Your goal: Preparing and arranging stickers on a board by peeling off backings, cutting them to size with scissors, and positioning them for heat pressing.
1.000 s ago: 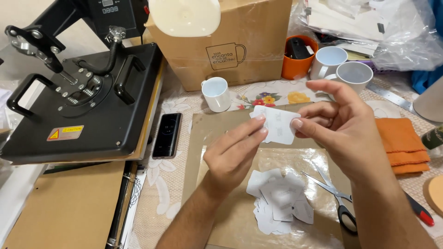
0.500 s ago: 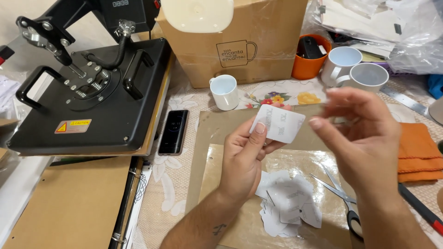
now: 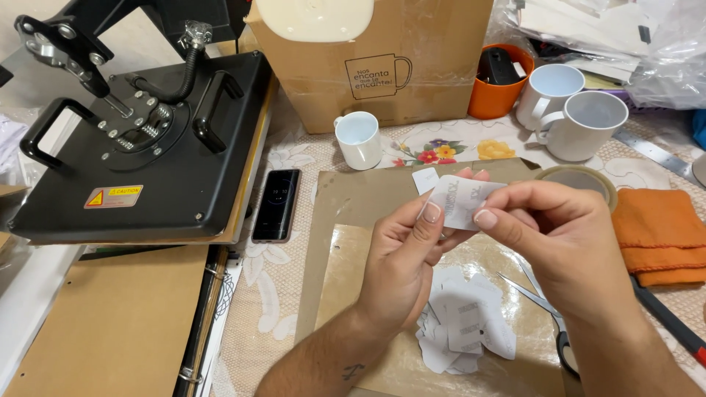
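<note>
1. A small white paper cutout [image 3: 462, 200] was held above the brown board [image 3: 346, 198], pinched between the left hand [image 3: 401, 257] and right hand [image 3: 562, 235].
2. Cut paper scraps [image 3: 463, 327] lay heaped below, beside scissors [image 3: 548, 320], so some trimming looked done.
3. The white mug [image 3: 359, 138] stood bare and the heat press [image 3: 140, 140] unused, so pressing seemingly remained.

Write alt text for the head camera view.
Both hands, left hand and right hand, pinch a small white paper label above brown paper strewn with paper scraps. A black heat press, phone and white mugs surround them.
</note>
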